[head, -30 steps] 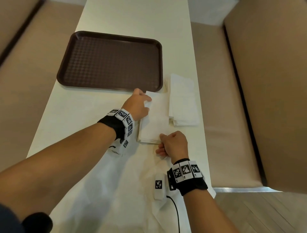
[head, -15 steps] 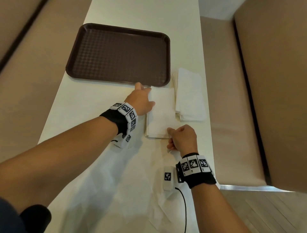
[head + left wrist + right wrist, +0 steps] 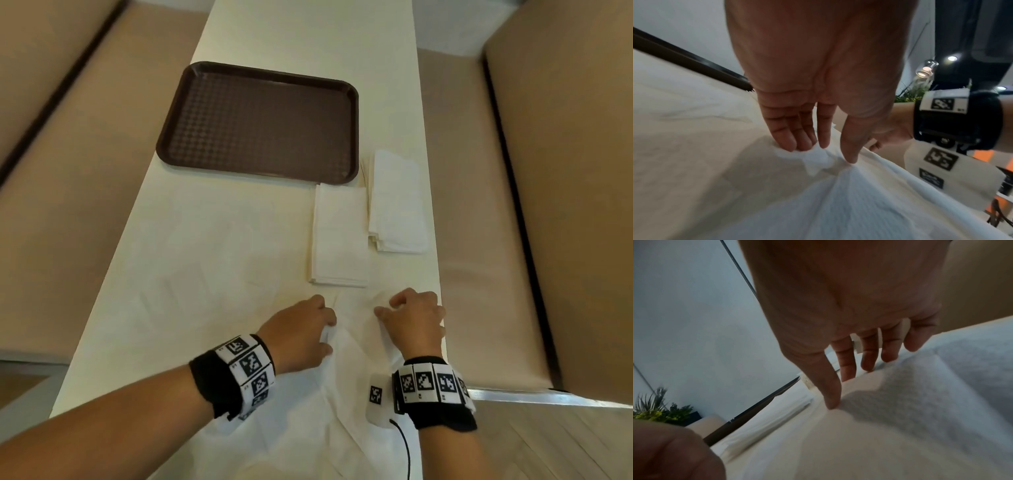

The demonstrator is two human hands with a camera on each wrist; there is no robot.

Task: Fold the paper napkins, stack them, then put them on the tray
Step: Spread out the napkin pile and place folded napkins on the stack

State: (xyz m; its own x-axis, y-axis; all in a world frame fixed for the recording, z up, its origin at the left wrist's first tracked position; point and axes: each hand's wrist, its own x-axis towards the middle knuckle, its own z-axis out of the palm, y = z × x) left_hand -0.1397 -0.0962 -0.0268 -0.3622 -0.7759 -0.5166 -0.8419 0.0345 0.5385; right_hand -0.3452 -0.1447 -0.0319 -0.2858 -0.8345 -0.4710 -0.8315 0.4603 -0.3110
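A brown tray point(image 3: 257, 120) lies far on the table. Right of its near corner lie two stacks of folded white napkins, one point(image 3: 339, 236) nearer me and one point(image 3: 397, 202) by the right edge. An unfolded napkin point(image 3: 308, 421) is spread at the near edge. My left hand point(image 3: 308, 329) pinches a bunched bit of this napkin point(image 3: 838, 203) between thumb and fingers point(image 3: 791, 142). My right hand point(image 3: 407, 315) hovers over the napkin's right part point(image 3: 920, 402), thumb tip point(image 3: 830, 404) touching it, fingers loose and apart.
The narrow cream table point(image 3: 205, 240) runs away from me between tan benches point(image 3: 479, 240) on both sides. Its right edge is close to my right hand. A black cable point(image 3: 406, 452) hangs from my right wrist band.
Both hands left the nearer folded stack and drew back toward me onto the unfolded napkin. The left hand now pinches it. The stack lies flat and untouched.
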